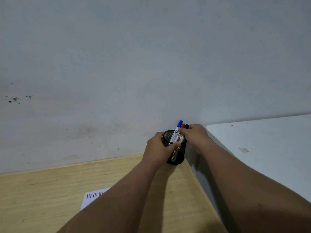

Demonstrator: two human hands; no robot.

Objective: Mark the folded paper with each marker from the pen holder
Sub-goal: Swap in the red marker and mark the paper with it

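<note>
A black mesh pen holder (pixel 176 155) stands at the far right corner of the wooden table (pixel 50 190), against the wall. My left hand (pixel 158 148) grips its left side and rim. A blue-capped marker (pixel 176 132) sticks up out of the holder, with a red-capped marker (pixel 183 125) and a black-capped marker (pixel 186 126) beside it. My right hand (pixel 193 135) is closed around the marker tops; which one it grips I cannot tell. The white folded paper (pixel 94 198) lies near the table's front, bearing several short coloured strokes and partly hidden by my left forearm.
A grey wall (pixel 134 73) with dark smudges rises right behind the table. A white table (pixel 269 148) stands to the right, separated from the wooden one by a narrow gap.
</note>
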